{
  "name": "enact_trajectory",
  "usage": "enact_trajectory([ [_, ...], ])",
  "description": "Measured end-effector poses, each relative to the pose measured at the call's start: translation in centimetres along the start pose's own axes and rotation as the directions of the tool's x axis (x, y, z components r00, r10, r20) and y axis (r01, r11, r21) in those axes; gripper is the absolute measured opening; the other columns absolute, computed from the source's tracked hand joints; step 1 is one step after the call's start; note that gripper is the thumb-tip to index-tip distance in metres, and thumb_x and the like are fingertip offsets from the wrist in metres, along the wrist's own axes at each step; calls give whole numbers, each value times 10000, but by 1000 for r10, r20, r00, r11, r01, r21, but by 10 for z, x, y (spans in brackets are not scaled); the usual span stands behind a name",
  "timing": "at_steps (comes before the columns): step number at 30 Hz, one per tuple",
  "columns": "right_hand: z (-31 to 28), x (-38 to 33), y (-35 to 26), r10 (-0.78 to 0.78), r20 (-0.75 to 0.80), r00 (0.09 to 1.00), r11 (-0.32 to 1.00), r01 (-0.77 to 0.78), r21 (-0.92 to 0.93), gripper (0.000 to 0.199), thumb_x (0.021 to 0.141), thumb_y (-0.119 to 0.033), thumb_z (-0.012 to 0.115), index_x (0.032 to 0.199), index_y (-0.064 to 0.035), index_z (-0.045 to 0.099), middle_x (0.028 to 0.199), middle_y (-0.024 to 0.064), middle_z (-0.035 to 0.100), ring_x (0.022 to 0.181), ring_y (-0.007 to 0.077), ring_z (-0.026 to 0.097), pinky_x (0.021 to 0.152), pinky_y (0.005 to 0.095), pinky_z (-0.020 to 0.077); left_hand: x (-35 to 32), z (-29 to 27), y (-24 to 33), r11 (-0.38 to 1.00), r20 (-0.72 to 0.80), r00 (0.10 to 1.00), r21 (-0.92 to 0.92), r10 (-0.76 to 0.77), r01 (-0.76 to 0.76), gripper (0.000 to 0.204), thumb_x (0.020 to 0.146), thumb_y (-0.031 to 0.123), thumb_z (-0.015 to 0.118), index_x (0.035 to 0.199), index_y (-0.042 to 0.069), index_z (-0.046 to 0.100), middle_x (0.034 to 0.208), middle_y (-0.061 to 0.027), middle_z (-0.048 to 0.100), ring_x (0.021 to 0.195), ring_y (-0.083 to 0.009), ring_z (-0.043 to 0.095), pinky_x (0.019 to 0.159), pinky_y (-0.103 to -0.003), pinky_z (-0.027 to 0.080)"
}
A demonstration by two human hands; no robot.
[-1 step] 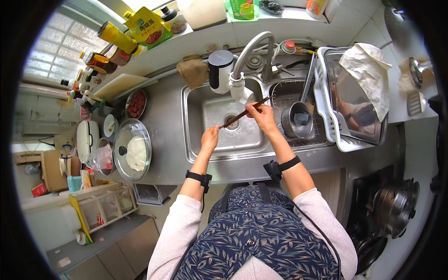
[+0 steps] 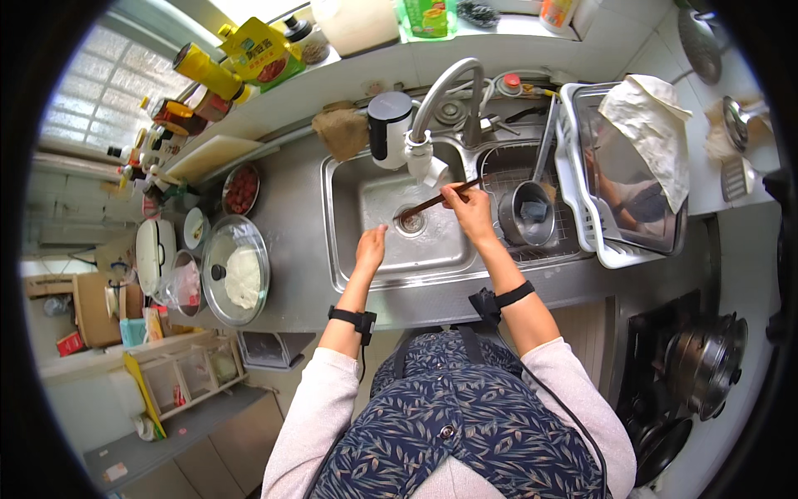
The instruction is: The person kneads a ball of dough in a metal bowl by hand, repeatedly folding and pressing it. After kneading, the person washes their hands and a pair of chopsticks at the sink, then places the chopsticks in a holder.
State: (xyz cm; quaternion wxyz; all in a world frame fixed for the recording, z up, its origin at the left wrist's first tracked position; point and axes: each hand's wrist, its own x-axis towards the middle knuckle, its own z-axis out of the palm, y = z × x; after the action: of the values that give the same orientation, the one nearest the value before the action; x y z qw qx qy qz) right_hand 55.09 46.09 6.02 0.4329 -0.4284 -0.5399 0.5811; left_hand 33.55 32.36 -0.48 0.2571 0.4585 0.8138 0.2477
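Dark brown chopsticks (image 2: 430, 203) slant over the left sink basin (image 2: 352, 208), their lower ends above the drain. My right hand (image 2: 470, 213) grips them near the upper end, fingers closed round them. To the left of their lower ends is my left hand (image 2: 371, 249), apart from them, holding nothing, its fingers loosely extended. The faucet (image 2: 420, 154) arches over the basin, its white spout end just beyond my right hand. Whether water runs from it is hard to make out.
Right of the basin, a small pot (image 2: 529, 213) sits on a wire rack in the second basin. Beyond it stands a white dish rack (image 2: 590, 224). A glass-lidded bowl (image 2: 237, 306) with dough and a bowl of red food (image 2: 242, 189) stand left. A white-and-black container (image 2: 389, 129) is behind the sink.
My left hand has let go of the chopsticks' lower ends and moved slightly left and down. My right hand still holds them in nearly the same place.
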Motion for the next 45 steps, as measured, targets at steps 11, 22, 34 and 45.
enact_trajectory([
  [11, -5, -50, -10, -375, -92, 922, 803, 274, -529, 181, 776, -224, 704, 749, -51, 658, 773, 125, 635, 718, 309, 626, 624, 391, 484, 3, 30, 18, 991, 154, 980, -52, 130, -123, 649, 972, 468, 334, 1367, -45, 370, 1415, -267, 348, 1348, -374, 283, 1113, -424, 194],
  [22, -21, -161, -43, -184, -392, 901, 906, 1, -423, 259, 792, -335, 661, 854, -89, 715, 771, 110, 682, 740, 253, 667, 679, 343, 505, -57, 73, 78, 866, 293, 821, -267, 491, -423, 807, 748, 97, 644, 1417, -69, 224, 1454, -267, 277, 1358, -367, 269, 1122, -396, 204],
  [34, -222, -608, -1, -76, -895, 439, 969, -178, -170, 133, 830, -206, 653, 857, -90, 713, 837, 68, 696, 766, 182, 658, 692, 308, 499, -336, 229, 203, 642, 820, -5, -451, 572, -619, 555, 872, 274, 632, 1348, 55, 448, 1320, -199, 499, 1215, -304, 492, 973, -375, 419],
  [45, -259, -1065, 31, -126, -936, -330, 902, -431, 31, 164, 809, -200, 672, 852, -43, 696, 810, 129, 678, 728, 274, 658, 640, 344, 509, -772, 308, 232, -34, 584, -784, -797, 210, -603, 556, 870, 389, 572, 1294, 38, 492, 1330, -211, 476, 1243, -358, 427, 1045, -415, 332],
])
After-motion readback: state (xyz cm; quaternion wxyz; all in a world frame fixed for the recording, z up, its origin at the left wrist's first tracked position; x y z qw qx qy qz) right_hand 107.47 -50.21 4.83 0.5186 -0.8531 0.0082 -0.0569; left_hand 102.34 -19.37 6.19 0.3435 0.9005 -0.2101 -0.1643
